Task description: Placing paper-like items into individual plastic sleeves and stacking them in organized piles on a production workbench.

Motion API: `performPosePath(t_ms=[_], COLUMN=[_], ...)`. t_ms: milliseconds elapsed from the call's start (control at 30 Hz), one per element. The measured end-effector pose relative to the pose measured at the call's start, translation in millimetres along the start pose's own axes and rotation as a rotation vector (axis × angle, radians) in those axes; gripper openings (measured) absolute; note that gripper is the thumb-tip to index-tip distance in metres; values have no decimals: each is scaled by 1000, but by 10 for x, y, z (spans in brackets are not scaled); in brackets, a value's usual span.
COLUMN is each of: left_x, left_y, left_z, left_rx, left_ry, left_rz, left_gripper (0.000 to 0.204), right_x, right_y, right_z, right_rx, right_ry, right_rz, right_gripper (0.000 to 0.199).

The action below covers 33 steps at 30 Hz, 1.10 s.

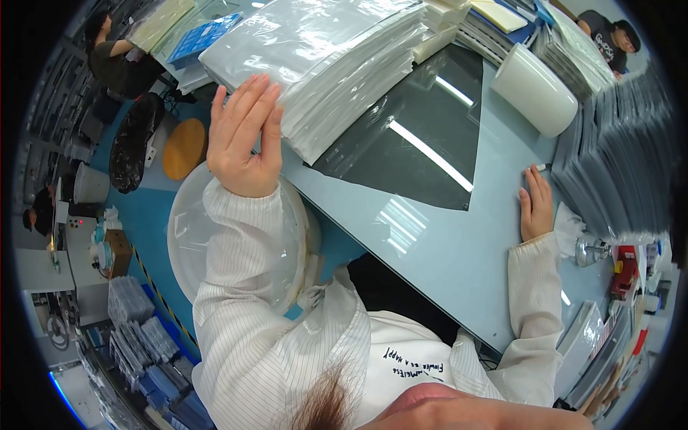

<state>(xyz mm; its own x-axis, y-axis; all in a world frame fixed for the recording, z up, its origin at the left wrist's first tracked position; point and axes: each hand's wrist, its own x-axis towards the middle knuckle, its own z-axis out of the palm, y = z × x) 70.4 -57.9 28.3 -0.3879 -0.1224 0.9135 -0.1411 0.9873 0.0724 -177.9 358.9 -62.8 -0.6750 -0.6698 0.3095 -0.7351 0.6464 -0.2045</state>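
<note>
My left hand (247, 140) lies against the near left corner of a thick stack of clear plastic bags (315, 50), its fingers stretched out and holding nothing. Right of that stack, a dark glossy sheet with a slanted edge (423, 136) rests on the pale table (430, 258), partly beneath the bags. My right hand (537, 204) rests on the tabletop at the right, fingers extended. Close to its fingertips is a small white-tipped item (541, 167), too small to name. Beside that hand are a crumpled white tissue (568, 228) and a metal-topped dispenser (592, 252).
A white roll (534, 89) lies at the back right. Tall stacked grey sheets (613, 154) border the table's right side. A translucent round tub (190, 229) stands below my left arm. A blue tray (203, 39) sits far left. Other people (118, 61) are farther off.
</note>
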Motion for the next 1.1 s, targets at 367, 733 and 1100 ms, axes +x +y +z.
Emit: performPosePath(t_ms=[367,733,1100], left_x=[-34,-7,-113], left_y=[-31,33,-34], left_z=[129,66,171], left_rx=[-42,-170,-325], left_ry=[129,66,81], left_rz=[38,-58,-103], left_gripper=[21,34,32], right_x=[-18,-27,-37], right_y=[0,61,27], right_z=[25,66,70], right_rx=[38,39,48], right_ry=[17,16,92], right_rz=[29,24,40], right_gripper=[38,39,36])
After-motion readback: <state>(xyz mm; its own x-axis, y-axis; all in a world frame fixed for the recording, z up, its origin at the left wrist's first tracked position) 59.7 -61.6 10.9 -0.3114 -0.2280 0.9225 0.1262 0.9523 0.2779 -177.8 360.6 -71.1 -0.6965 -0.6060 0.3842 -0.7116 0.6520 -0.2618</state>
